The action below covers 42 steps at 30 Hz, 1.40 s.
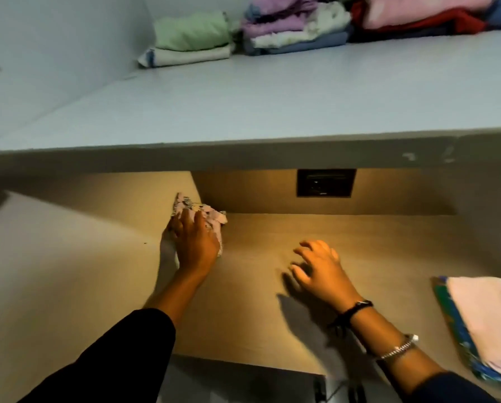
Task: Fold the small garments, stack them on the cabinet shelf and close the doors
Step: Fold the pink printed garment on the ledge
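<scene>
Reaching into the left rear corner of the tan lower shelf (272,286), a person's left hand (195,245) lies over a crumpled patterned garment (207,216), fingers curled down onto the cloth; whether they pinch it cannot be told. The garment sits just ahead of that hand, bunched against the side wall, its longer run angled from that wall toward the middle of the shelf. The right hand (319,269) hovers open and empty, fingers spread, well apart from the garment to its right, so the left is plainly the nearer. Between the hands the shelf surface lies bare, offering room to draw the cloth out and flatten it. A folded pink piece (487,318) rests at the right edge; the pale upper shelf (243,112) carries folded stacks (296,27) at its back, its front open.
</scene>
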Available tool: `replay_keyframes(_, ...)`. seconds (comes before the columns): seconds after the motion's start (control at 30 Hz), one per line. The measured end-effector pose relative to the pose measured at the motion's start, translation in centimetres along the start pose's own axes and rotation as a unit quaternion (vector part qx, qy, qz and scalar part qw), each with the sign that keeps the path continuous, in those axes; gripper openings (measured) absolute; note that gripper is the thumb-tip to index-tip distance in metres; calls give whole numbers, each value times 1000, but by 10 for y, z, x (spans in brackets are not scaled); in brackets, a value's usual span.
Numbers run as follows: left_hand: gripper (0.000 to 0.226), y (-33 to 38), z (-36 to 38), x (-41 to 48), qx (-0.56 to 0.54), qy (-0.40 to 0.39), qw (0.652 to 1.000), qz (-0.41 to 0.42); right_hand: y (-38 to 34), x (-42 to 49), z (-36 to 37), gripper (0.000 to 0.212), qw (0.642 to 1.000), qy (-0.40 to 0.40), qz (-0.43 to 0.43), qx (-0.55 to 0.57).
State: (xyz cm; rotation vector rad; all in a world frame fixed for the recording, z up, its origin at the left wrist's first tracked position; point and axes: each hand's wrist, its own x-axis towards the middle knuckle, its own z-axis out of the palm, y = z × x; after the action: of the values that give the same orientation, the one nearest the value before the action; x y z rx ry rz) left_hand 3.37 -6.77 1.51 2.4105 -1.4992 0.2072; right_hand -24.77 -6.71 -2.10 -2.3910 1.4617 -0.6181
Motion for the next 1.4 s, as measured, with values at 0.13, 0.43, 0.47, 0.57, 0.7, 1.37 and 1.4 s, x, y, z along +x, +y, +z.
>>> replay_keyframes(0.13,82,-17,-14,24,37,-22,997,-66,-60,62,36,47,996,-68,-58,18)
replay_keyframes(0.43,48,-13,-7,36,1,-58,994,-88,-102,123,64,47,992,-64,-8,113)
replay_keyframes(0.47,41,-12,-6,33,-26,-23,998,-59,-101,123,64,48,991,-58,-1,121)
replay_keyframes(0.57,22,-8,-14,22,-262,-24,964,46,-95,118,58,65,986,-47,7,161)
replay_keyframes(0.7,16,1,-45,15,-433,-174,870,157,-85,110,25,86,972,-24,-36,230)
replay_keyframes(1.37,7,50,-45,-38,-601,-229,760,89,13,-25,-90,20,918,-12,95,385)
replay_keyframes(1.4,6,52,-42,-42,-615,-232,750,73,11,-26,-93,19,919,-6,92,384)
